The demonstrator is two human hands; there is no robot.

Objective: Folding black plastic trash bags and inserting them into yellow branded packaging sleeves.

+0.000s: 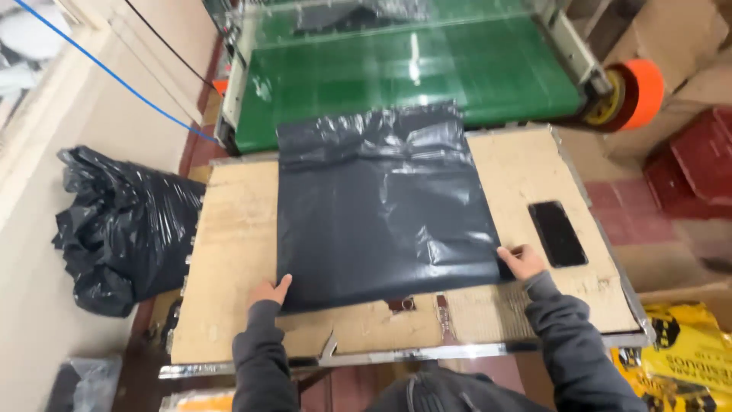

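Even, fairly bright overhead light fills the scene with only soft shadows. White glare streaks run down the green conveyor belt [412, 72], and the black plastic sheet [385, 206] shows a dull sheen along its creases. The whole frame is slightly soft, with motion blur and wide-angle stretching toward the corners.

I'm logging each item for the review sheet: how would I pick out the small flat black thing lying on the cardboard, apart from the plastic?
Start at the cardboard-covered table below the green conveyor. A large dark plastic bag lies across its middle, with the right hand on its near right corner. Just right of that hand lies the phone: a small, rigid, glossy black rectangle, unlike the wrinkled bag.
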